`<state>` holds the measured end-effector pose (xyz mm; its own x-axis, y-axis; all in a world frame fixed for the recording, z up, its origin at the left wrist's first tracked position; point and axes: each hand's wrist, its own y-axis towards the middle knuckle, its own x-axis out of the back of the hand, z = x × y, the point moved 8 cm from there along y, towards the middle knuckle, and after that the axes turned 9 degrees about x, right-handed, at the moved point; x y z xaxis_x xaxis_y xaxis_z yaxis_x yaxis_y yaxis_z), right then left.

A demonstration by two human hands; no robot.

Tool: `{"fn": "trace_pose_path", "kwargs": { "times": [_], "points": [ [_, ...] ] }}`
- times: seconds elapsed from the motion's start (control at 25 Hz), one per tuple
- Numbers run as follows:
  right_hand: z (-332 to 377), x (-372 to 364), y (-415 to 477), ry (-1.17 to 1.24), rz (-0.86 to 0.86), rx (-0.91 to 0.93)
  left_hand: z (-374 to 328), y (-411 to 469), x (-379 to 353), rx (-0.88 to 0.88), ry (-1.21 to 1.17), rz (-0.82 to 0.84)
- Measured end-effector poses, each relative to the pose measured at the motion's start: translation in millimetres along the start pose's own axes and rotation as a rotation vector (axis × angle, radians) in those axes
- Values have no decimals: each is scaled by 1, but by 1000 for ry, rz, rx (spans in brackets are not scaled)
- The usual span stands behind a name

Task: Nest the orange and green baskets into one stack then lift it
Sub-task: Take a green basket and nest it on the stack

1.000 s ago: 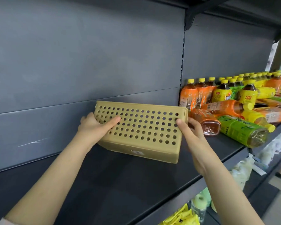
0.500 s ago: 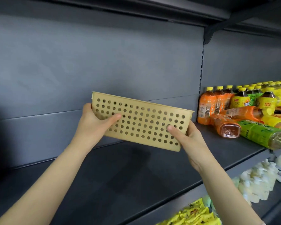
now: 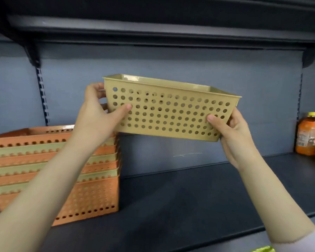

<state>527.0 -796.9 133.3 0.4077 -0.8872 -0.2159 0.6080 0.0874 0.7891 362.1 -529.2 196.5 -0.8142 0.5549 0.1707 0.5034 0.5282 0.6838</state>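
Basket point(image 3: 171, 110) raised, gripped at both ends.

Between our left hand point(image 3: 98, 113) and right hand point(image 3: 231, 131) we see a green basket point(image 3: 171, 113) of smooth perforated plastic, slightly glossy at its rim. Below our left hand, the stack point(image 3: 91, 179) of orange and green baskets looks the same plastic. Under both hands the shelf point(image 3: 189, 193) looks matt dark metal. Right of our right hand, bottles point(image 3: 310, 135) show glossy plastic.

Dim, soft overall blur; dark top, edges bowed.
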Motion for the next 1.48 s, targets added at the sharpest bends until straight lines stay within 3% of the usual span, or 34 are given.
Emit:
{"fn": "trace_pose_path", "kwargs": {
  "times": [0.32, 0.56, 1.0, 1.28, 1.48],
  "points": [
    [2, -161, 11, -9, 192, 29, 37, 8, 141, 36, 61, -126],
    [-24, -238, 13, -48, 354, 51, 77, 16, 198, 66, 82, -141],
    [-55, -269, 18, -131, 347, 35, 128, 50, 211, 76, 220, -171],
    [-49, -257, 8, -333, 187, 144, 138, 36, 226, -52, 229, -328],
    [-56, -263, -4, -507, 267, 265, 157, 40, 219, 18, 293, -281]
  ]
}}
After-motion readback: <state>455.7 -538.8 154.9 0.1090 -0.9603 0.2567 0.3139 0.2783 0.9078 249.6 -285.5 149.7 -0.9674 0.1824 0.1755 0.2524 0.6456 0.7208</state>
